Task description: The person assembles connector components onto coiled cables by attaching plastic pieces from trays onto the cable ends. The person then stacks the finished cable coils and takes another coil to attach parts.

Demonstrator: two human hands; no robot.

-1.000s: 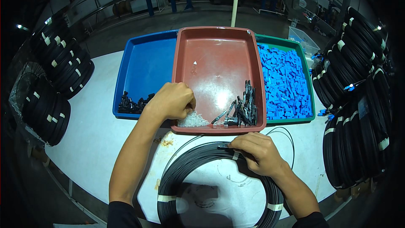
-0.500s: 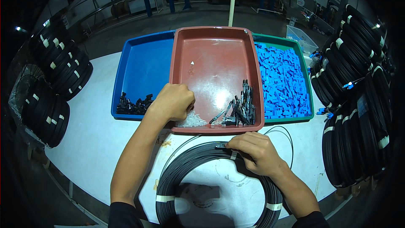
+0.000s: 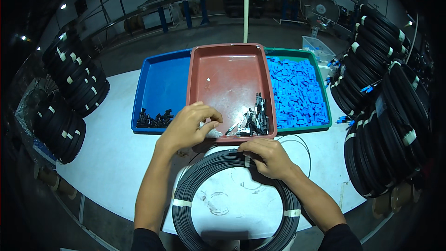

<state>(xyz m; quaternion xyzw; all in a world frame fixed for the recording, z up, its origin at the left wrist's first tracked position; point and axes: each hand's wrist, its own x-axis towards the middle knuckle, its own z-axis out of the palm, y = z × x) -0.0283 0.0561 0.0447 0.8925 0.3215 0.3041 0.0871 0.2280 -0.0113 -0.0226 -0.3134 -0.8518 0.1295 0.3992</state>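
Hovering above translucent plastic bits [image 3: 214, 134] in a smooth red-brown tray [image 3: 227, 72], the left hand [image 3: 189, 124] curls thumb and forefinger close; whether they grip anything, I cannot tell. The right hand [image 3: 268, 156] pinches a small dark connector [image 3: 233, 150] at the far edge of a round, ridged black cable coil [image 3: 185, 186] on a stained white table [image 3: 104, 172]. A blue plastic tray [image 3: 163, 81] and a green plastic tray [image 3: 291, 52] flank the red-brown one; behind is a dim workshop with a grey floor [image 3: 132, 52].
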